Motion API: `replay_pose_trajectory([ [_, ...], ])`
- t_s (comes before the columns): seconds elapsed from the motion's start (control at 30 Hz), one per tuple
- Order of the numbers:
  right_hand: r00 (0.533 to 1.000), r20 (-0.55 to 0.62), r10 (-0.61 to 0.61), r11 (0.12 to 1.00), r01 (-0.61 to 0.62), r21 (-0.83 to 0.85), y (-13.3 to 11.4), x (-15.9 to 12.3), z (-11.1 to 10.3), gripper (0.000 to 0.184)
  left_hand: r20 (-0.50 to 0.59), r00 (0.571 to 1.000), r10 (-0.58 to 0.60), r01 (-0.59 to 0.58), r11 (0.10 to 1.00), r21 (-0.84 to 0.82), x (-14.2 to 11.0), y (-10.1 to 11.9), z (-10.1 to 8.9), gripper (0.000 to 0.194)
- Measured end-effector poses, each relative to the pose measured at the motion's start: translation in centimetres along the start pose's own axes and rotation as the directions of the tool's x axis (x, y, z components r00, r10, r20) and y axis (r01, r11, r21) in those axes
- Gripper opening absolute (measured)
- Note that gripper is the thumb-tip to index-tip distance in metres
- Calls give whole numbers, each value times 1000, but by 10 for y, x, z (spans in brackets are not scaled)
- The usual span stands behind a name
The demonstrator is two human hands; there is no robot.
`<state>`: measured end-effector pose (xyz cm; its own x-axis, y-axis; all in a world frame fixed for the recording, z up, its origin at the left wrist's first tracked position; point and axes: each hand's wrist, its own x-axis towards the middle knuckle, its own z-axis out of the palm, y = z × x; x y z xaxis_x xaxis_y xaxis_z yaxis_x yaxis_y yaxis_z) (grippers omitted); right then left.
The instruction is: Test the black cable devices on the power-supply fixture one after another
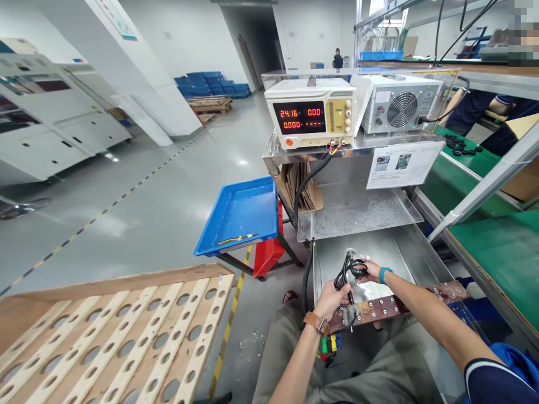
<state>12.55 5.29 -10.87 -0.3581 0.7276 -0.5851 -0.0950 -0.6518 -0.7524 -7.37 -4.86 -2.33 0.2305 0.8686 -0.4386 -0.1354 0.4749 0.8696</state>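
Observation:
My left hand (333, 298), with a brown watch strap on its wrist, is closed around a bundle of black cable (344, 276) over the near side of a metal tank. Just to its right, my right hand (371, 271), wearing a teal wristband, grips a round black part (358, 267) joined to the cable. The part's exact kind is too small to tell. Below both hands runs a brown terminal strip (381, 307) with rows of metal studs. A loose cable end hangs beside the strip. The metal tank (404, 255) has a shiny, wet-looking floor.
A power supply (310, 115) with red digits stands on the metal shelf beyond the tank. On the left are a blue tray (242, 210) holding yellow-handled pliers (236, 239) and a wooden rack (138, 336) with round holes. A green workbench (501, 258) borders the right.

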Motion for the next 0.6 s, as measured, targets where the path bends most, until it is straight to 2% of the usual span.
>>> replay_pose_trajectory([
  [0.27,999,45,-12,1000,11,17,1,-1,2,39,1,1000,13,-13,1000,-2,-2,2,2,59],
  [0.43,1000,-1,-30,1000,30,6,0,-1,4,40,-4,1000,13,-13,1000,0,-1,1,2,58],
  [0.6,1000,14,-24,1000,24,-3,2,2,3,37,-5,1000,7,-7,1000,-26,0,0,2,61],
])
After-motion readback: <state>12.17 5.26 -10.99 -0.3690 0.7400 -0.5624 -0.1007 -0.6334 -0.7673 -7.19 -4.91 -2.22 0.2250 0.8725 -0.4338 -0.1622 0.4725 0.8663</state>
